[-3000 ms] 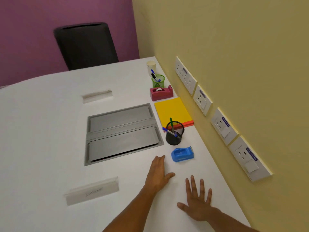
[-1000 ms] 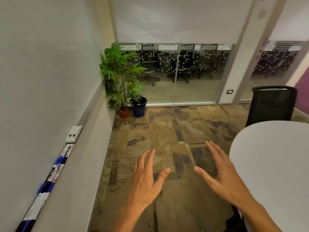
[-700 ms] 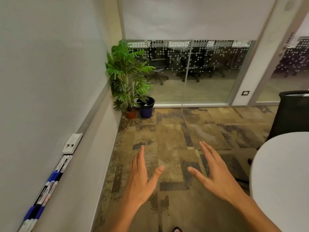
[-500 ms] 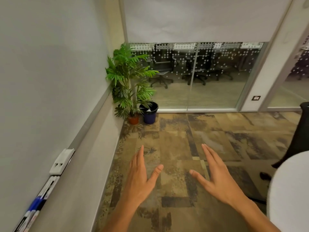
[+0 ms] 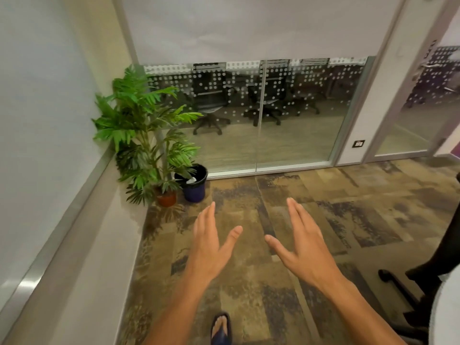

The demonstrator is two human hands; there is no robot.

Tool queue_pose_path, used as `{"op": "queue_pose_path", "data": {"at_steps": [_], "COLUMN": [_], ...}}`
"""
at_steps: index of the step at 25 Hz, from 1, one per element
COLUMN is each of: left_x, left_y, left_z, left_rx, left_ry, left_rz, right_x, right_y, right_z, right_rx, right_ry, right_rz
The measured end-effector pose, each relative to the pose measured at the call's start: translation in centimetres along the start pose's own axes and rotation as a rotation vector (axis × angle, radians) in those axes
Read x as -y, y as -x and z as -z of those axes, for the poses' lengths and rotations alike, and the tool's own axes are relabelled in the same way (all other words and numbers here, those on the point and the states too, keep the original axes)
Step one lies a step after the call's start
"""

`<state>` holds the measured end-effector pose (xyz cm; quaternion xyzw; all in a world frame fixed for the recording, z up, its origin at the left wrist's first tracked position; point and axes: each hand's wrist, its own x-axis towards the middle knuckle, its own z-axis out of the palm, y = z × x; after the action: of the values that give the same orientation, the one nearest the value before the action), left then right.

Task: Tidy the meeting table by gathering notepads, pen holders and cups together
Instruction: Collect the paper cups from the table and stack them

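your left hand [image 5: 207, 245] and right hand [image 5: 302, 247] hang out in front of you above the carpet [image 5: 311, 207], fingers straight and close together, thumbs spread wide, holding nothing. none of the notepads, pen holders or cups are in view; only a sliver of the white meeting table [image 5: 445, 314] shows at the right edge of the frame, with the dark base of a chair [image 5: 408, 287] just beside it. so which way any of those things point, or how their long axes lie, you cannot tell from here.

ahead stands a potted plant [image 5: 146, 135] in the corner against the wall, a dark blue bin [image 5: 194, 183] just beside it, and a glass partition [image 5: 261, 115] behind. your sandalled foot [image 5: 221, 328] shows at the bottom edge.

as a judgement: paper cups will likely be light and easy to crush, so take them gently round the body; pen holders are probably stiff but top-heavy with pens, so grip low round the wall and keep them upright; notepads are flat and slightly floppy, best lifted by an edge.
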<state>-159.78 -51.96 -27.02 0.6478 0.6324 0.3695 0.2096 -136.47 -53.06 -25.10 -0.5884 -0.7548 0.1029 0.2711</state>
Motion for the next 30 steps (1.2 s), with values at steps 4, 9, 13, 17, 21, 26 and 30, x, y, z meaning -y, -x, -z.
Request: {"op": "queue_pose_path", "data": {"at_steps": [4, 9, 13, 17, 21, 26, 30], "left_x": [1.6, 0.4, -1.8, -4.6, -8.4, -15.9, -20.9], "left_y": [-12.4, -27.5, -37.0, -46.6, -55.3, -65.2, -71.2], "left_z": [-4.0, -7.7, -12.8, -20.6, -28.8, -38.6, -46.5], "left_rx": [0.086, 0.214, 0.28, 0.335, 0.323, 0.347, 0.329], "left_ry": [0.008, 0.057, 0.053, -0.021, -0.074, -0.054, -0.071], "left_rz": [-0.098, -0.176, -0.27, -0.369, -0.43, -0.445, -0.505], "right_x": [-4.0, -8.8, -14.5, -23.4, -33.8, -45.4, -53.3], "right_y": [-10.4, -21.8, -27.4, -33.2, -39.1, -47.6, -52.4], "right_z": [-2.2, -2.3, -1.7, 0.1, 2.8, 7.3, 10.4], "right_rx": [-0.033, -0.112, -0.177, -0.209, -0.266, -0.284, -0.306], "right_ry": [0.02, 0.003, 0.016, 0.078, 0.078, 0.109, 0.126], "right_rz": [-0.085, -0.259, -0.346, -0.395, -0.45, -0.476, -0.508]}}
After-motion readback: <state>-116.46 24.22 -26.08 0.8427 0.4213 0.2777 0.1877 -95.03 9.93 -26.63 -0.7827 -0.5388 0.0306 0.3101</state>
